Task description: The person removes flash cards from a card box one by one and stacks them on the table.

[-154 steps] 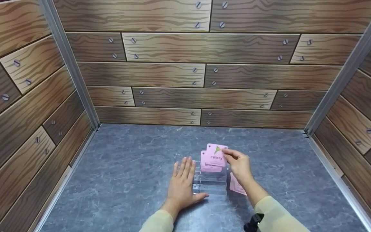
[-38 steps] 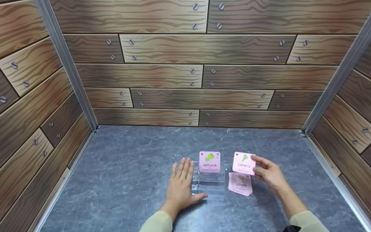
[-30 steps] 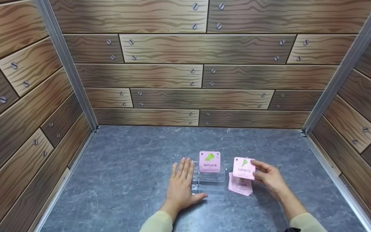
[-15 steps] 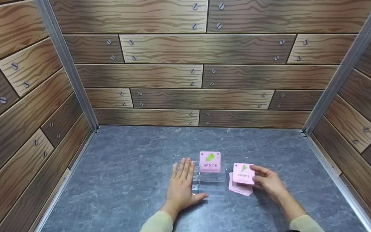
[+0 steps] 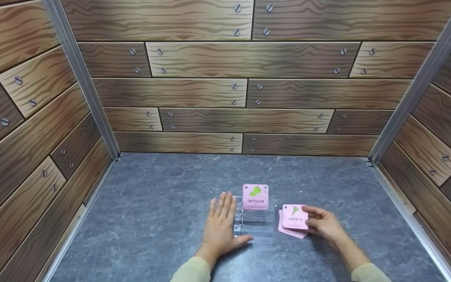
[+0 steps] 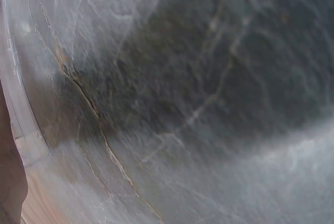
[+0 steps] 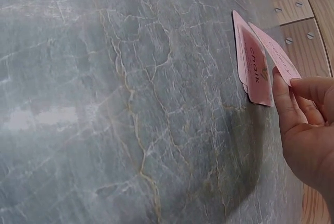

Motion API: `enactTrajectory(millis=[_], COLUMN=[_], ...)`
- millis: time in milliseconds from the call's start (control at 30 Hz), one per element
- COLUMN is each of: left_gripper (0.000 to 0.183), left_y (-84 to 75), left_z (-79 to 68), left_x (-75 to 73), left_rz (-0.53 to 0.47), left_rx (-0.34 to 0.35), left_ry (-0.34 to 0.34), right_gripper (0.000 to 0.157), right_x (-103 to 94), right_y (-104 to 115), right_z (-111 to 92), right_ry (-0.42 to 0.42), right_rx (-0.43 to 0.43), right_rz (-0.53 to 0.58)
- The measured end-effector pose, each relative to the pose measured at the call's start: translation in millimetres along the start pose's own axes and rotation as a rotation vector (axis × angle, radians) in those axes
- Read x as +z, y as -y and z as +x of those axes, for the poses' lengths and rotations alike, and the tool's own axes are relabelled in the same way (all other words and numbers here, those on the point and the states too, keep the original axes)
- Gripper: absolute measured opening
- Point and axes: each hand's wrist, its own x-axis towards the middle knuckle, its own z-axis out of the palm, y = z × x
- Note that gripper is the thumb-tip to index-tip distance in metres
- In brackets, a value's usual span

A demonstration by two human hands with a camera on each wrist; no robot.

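My right hand [image 5: 325, 226] pinches the right edge of a pink celery card [image 5: 295, 216] between thumb and fingers. In the right wrist view the celery card [image 7: 276, 54] is tilted just above a small pile topped by the chalk card [image 7: 257, 70]. From the head, only the left and lower edges of that pile [image 5: 293, 234] show. My left hand [image 5: 219, 227] lies flat with straight fingers against the left side of a clear plastic card rack [image 5: 257, 227]. A pink lettuce card [image 5: 255, 197] stands upright in the rack's back row.
The grey marbled tabletop [image 5: 163, 196] is bordered by wood-print panels [image 5: 194, 92] at the back and both sides. Metal corner posts [image 5: 82, 78] rise at the back corners. The rack sits between the left hand and the card pile.
My right hand has taken the celery card away from the rack to the right, then lowered it over the pile, covering the word chalk from above. My left hand stays against the rack.
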Motion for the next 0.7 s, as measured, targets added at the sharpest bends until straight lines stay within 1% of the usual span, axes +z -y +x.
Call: enactTrajectory(millis=[200,333,500,700], left_gripper=[0.132,0.133,0.132,0.132], left_y=[-0.6,-0.5,0.0,-0.2], left_z=[-0.9,-0.3,0.0,-0.2], left_x=[0.8,0.9,1.0,1.2], left_rz=[-0.028,-0.029,-0.018,-0.015], left_rx=[-0.010,-0.005,-0.003,-0.004], left_ry=[-0.018,-0.021,-0.026,-0.003], right_gripper=[0.055,0.052,0.048,0.045], right_x=[1.4,1.5,4.2,7.6], right_y=[2.3,2.2,2.5,2.7], right_z=[-1.7,-1.6,-1.1,0.5], right_ry=[-0.006,-0.020,-0.037,-0.065], right_rx=[0.013,0.021,0.028,0.029], right_rz=[-0.053,-0.084,-0.098,-0.128])
